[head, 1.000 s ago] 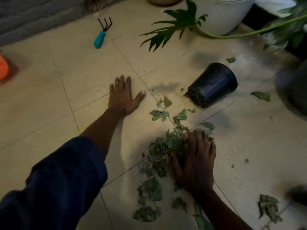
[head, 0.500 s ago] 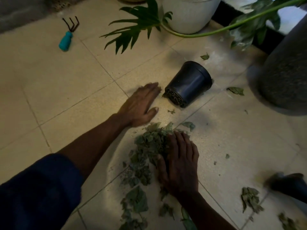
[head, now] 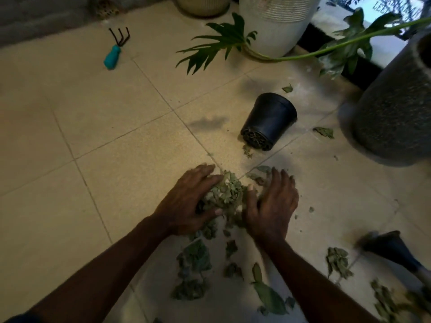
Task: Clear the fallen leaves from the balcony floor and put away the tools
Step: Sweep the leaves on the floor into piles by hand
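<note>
1. Several things ring us in the head view: a black pot (head: 270, 120) lies on its side just beyond our hands, and a teal-handled hand rake (head: 115, 50) lies well apart at far left.
2. We see a white planter (head: 272, 24) and a grey planter (head: 396, 108) standing along the far and right edges.
3. Our leaf pile (head: 226, 192), dry, crumpled and grey-green, sits on the tiled floor (head: 105, 136) between our hands.
4. Our left hand (head: 186, 206) curls fingers and thumb round it; our right hand (head: 272, 206) presses it with flatter fingers.
5. Loose leaves (head: 193, 259) lie scattered nearer us.
</note>
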A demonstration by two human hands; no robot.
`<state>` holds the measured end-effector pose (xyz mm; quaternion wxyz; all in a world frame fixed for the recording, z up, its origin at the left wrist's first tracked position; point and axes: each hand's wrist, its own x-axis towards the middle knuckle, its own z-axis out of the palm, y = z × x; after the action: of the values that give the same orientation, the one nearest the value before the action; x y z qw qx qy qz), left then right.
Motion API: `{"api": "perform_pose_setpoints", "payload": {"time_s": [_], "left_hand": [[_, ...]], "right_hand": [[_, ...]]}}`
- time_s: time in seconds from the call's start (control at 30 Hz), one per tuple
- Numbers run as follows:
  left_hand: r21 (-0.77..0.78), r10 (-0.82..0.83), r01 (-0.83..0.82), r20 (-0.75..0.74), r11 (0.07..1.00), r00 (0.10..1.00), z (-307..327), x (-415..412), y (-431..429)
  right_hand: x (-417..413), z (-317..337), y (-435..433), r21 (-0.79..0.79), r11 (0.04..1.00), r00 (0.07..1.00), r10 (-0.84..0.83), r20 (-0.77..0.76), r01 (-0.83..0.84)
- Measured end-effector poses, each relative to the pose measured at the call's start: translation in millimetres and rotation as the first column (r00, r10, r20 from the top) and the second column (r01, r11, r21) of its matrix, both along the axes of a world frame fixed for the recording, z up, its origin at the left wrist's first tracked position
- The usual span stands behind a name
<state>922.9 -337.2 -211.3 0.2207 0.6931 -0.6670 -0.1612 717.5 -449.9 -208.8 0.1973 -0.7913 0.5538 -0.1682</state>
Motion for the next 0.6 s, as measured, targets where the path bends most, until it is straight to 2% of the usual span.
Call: {"api": "perform_pose_setpoints", "payload": {"time_s": [0.1, 0.2, 0.27, 0.33, 0.47, 0.53, 0.6], "left_hand": [[0.044, 0.087, -0.097, 0.190, 0.994, 0.978, -4.6, -2.4, 4.4], [0.084, 0.117, -0.144, 0.262, 0.986, 0.958, -10.2, -1.5, -7.3], [0.051, 0.130, -0.152, 0.296, 0.987, 0.946, -8.9, -5.1, -14.3], [-0.003, 0.129, -0.136, 0.330, 0.991, 0.935, -7.0, -8.4, -15.2], [-0.010, 0.097, -0.099, 0.308, 0.995, 0.946, -3.6, -13.5, -12.8], [0.021, 0.104, -0.115, 0.295, 0.993, 0.950, -1.2, -18.1, -12.8], [0.013, 0.132, -0.143, 0.304, 0.990, 0.944, -1.3, -21.7, -12.1]], "right_hand": [[-9.8, 3.4, -29.3, 0.053, 0.990, 0.988, 0.132, -0.076, -0.128], [-0.5, 3.9, -27.3, 0.175, 0.913, 0.929, 0.366, 0.054, -0.369], [6.1, 1.0, -17.4, 0.117, 0.837, 0.845, 0.533, 0.046, -0.534], [11.5, -4.3, -13.2, -0.032, 0.762, 0.762, 0.643, -0.075, -0.646], [21.1, -0.6, -24.1, -0.187, 0.655, 0.674, 0.656, -0.339, -0.732], [21.0, -1.9, -26.0, -0.204, 0.654, 0.674, 0.632, -0.382, -0.729], [20.8, -5.3, -22.0, -0.187, 0.698, 0.710, 0.608, -0.354, -0.691]]}}
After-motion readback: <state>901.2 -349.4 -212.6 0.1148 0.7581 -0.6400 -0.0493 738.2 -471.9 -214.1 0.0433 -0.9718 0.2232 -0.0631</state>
